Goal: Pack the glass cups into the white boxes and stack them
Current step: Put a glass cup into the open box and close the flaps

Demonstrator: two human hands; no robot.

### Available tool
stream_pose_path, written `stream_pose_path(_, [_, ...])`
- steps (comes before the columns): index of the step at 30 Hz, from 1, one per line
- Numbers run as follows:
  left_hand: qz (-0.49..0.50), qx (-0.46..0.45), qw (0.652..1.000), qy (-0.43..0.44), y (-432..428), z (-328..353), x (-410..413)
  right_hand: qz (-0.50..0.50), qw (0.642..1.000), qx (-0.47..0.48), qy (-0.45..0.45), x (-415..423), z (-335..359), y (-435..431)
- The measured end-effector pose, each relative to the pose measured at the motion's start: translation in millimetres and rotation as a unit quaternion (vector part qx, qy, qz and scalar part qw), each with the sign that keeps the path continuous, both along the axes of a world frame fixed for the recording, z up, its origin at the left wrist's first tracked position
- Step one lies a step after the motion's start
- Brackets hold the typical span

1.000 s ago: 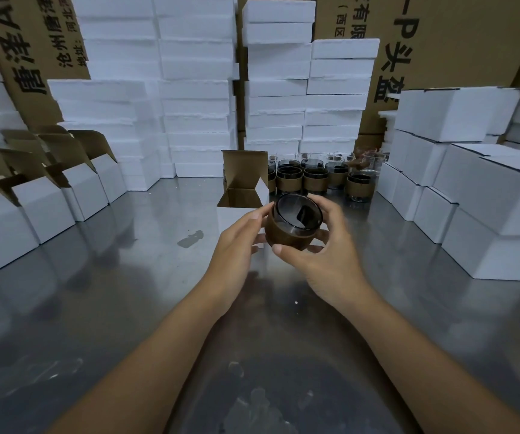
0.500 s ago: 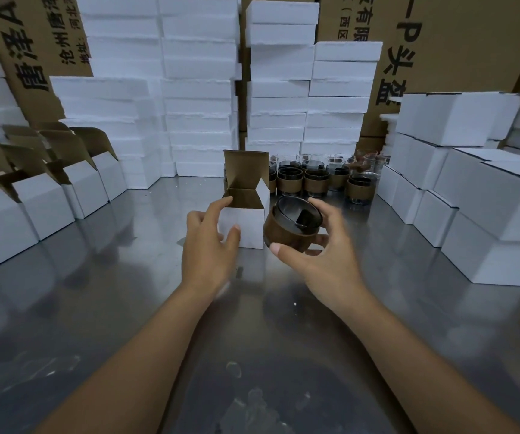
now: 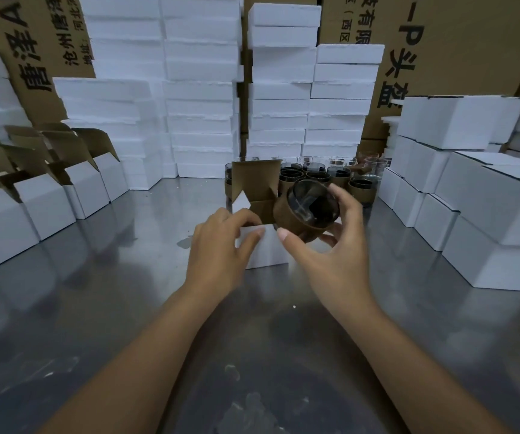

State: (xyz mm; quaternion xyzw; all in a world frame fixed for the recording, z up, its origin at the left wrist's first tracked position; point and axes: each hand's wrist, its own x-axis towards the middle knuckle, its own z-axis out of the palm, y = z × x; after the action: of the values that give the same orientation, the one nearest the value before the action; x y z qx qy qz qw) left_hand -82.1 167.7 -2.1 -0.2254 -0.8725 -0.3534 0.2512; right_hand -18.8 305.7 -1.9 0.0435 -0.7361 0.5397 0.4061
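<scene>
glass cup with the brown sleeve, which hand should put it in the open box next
Right. The right hand holds the cup tilted at the mouth of the open box, while the left hand grips its front wall, likely steadying it.

Far beyond the left hand (image 3: 221,249), a tall brown cardboard carton (image 3: 55,36) bears sideways black print: large "A" and "唐泽", and smaller "沧州唐泽" and "地址:河北". Far beyond the right hand (image 3: 333,255), a second brown cardboard carton (image 3: 471,45) reads "—P头盔", "有限" and "(西区".

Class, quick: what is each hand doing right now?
Left hand: holds the open box.
Right hand: grips a cup.
</scene>
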Motion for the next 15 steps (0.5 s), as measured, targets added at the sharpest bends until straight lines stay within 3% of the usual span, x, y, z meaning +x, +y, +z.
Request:
stream_pose_path(8, [-0.069,-0.047,0.992,0.098,11,-3,16,-0.010,0.994,-0.010,0.108,8,13,-3])
stream_pose_path(15, [-0.091,-0.020,0.986,0.139,13,-2,20,0.012,0.996,0.041,0.084,9,10,-5])
